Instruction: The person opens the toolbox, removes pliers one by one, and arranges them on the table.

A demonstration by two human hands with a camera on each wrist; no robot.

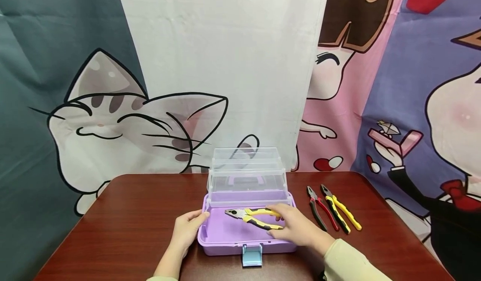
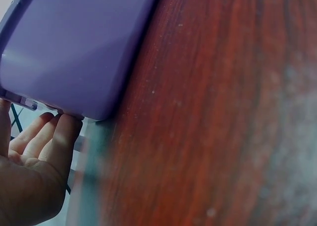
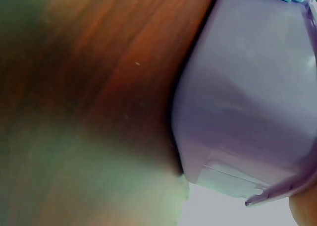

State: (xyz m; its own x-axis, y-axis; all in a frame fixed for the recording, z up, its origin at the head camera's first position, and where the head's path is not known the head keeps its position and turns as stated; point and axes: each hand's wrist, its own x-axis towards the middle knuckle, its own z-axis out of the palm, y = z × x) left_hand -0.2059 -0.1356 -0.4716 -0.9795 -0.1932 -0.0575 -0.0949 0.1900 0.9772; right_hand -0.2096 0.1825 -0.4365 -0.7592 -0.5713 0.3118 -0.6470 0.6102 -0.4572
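Note:
A purple plastic toolbox stands on the table with its clear lid raised at the back. My left hand grips its left rim, thumb on top and fingers against the outer side; the left wrist view shows those fingers at the box's edge. Over the box's interior, my right hand holds yellow-and-black pliers by the handle ends, the metal jaws pointing left. Whether the pliers touch the box floor I cannot tell. In the right wrist view the toolbox wall fills the right side, and the pliers are hidden.
Right of the box lie red-and-black pliers and another yellow-and-black pair. A blue latch hangs down at the box's front. The brown wooden table ends at a printed cartoon curtain.

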